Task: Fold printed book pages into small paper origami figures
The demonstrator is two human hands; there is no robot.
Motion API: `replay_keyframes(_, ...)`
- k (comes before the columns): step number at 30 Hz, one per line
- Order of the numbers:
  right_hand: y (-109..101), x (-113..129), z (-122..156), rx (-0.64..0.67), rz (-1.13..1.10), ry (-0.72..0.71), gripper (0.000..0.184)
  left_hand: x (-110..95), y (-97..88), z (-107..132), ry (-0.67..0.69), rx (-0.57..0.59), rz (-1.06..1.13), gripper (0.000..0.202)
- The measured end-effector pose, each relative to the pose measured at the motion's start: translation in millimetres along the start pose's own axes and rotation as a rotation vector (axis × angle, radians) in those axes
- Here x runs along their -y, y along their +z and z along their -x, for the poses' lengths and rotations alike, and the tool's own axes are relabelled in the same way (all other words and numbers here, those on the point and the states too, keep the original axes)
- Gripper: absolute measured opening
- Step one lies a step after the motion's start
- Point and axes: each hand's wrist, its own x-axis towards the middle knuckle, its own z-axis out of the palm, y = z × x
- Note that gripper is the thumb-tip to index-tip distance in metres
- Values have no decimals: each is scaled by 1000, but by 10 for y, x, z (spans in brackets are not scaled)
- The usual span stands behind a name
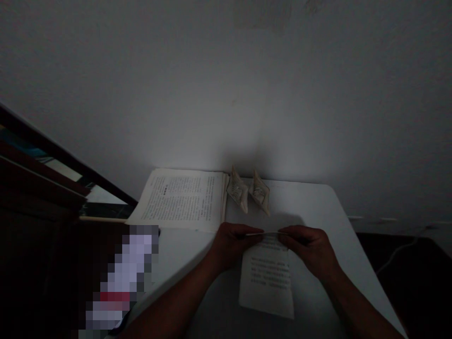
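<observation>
A printed sheet of paper (pixel 267 278) hangs toward me above the white table, its far edge folded or bent. My left hand (pixel 235 242) pinches that edge at its left end between thumb and fingers. At the right end, my right hand (pixel 305 242) pinches the same edge. Just beyond my hands stand two folded paper boats (pixel 238 190), side by side, made from printed paper. Left of them lies a stack of printed pages (pixel 180 200).
The white table (pixel 300 202) stands against a grey wall (pixel 197 84). A pixelated object (pixel 120 278) lies at its left edge. A dark slanted bar (pixel 63 153) runs at the left, and a pale cable (pixel 399 252) shows at the right.
</observation>
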Motion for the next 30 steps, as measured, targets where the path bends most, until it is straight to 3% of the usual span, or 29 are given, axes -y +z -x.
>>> replay_keyframes(4, -3, -1, 4, 71, -20, -13, 14, 8, -11, -2, 6, 4, 39, 24)
replay_keyframes(8, -24, -11, -7, 11, -45, 2, 13, 23, -25, 8, 0, 102, 22, 23)
replay_keyframes(13, -23, -29, -17, 93, -92, 10, 12, 24, -36, 12, -5, 68, 55, 22)
replay_keyframes(17, -23, 3, -11, 50, -62, -21, 13, 0, -39, 19, -6, 122, 40, 20)
replay_keyframes(25, -14, -22, -13, 72, -84, 6, 18, -24, -35, 7, -11, 68, 54, 22)
replay_keyframes(30, -13, -19, -8, 71, -162, 49, 10, -4, -42, 0, -8, 30, 1, 26)
